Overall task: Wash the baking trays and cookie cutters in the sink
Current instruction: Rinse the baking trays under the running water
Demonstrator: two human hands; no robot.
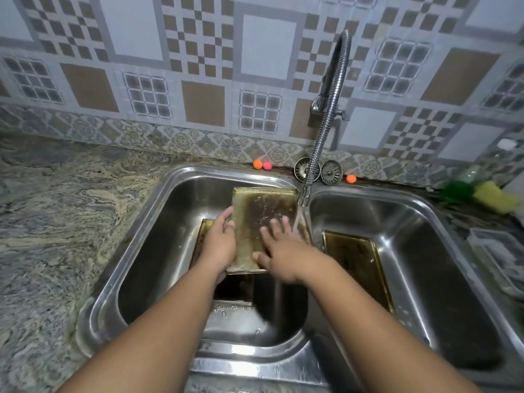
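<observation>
A stained rectangular baking tray [259, 214] is tilted over the left basin [158, 236] of a steel double sink. My left hand [219, 242] grips its left edge. My right hand [279, 249] lies flat on the tray's surface with spread fingers. Water runs from the flexible tap [304, 194] onto the tray's right side. A second dark tray [232, 287] lies under it in the left basin, partly hidden. A third tray [358, 265] rests in the right basin [439, 265]. No cookie cutters are clearly visible.
Marbled stone counter [56, 222] spreads to the left. Two sink strainers [330, 173] and small orange and pink balls [262, 165] sit behind the sink. A green bottle [459, 188], a yellow sponge [494, 197] and a clear container [499, 256] stand at the right.
</observation>
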